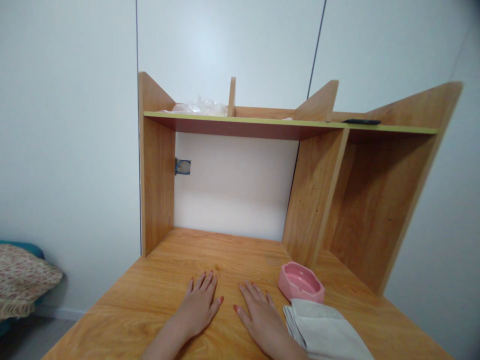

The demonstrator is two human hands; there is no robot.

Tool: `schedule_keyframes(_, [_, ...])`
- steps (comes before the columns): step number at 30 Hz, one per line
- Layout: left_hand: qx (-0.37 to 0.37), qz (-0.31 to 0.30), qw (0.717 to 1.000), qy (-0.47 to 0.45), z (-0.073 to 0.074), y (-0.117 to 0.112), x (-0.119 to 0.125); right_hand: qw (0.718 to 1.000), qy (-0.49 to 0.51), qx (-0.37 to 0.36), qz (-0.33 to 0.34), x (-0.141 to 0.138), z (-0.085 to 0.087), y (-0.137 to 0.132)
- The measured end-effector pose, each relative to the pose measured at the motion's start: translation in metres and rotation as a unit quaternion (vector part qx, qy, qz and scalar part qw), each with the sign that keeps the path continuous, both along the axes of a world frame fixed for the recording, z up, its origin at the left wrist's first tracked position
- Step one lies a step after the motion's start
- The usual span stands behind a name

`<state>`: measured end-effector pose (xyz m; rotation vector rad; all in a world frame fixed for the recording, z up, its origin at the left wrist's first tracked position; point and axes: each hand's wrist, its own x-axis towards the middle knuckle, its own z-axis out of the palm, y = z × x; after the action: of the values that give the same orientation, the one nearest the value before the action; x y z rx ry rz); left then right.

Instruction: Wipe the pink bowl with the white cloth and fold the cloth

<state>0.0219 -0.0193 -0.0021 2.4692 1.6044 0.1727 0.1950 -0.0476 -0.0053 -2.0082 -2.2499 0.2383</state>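
Note:
Both my hands lie palm down on a wooden desk, with nothing in them. My left hand rests flat near the middle, its fingers stretched out and the thumb apart. To its right, my right hand lies flat in the same way, a small gap between the two thumbs. Just right of my right hand is a folded pale grey cloth, close to the wrist. Behind the cloth stands a pink ashtray with notches in its rim; the cloth's far edge meets its front.
A wooden shelf unit rises from the back of the desk. Its upper board carries a clear plastic bag and a flat black object. A small blue-edged picture is on the back wall. A patterned fringed cushion lies far left.

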Motion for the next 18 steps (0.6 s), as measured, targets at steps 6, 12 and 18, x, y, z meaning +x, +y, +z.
schedule_keyframes(6, [0.000, 0.000, 1.000, 0.003, 0.0000, 0.0007, -0.0001, 1.000, 0.004, 0.004, 0.003, 0.0000, -0.0009, 0.0003])
schedule_keyframes(12, [-0.001, 0.002, 1.000, -0.002, -0.0005, 0.0008, 0.0002, 1.000, 0.014, 0.016, 0.005, 0.0010, -0.0037, 0.0007])
schedule_keyframes(18, [-0.011, 0.004, 1.000, 0.005, 0.0019, -0.0006, 0.0005, 1.000, 0.014, 0.016, 0.006, 0.0016, -0.0038, 0.0005])
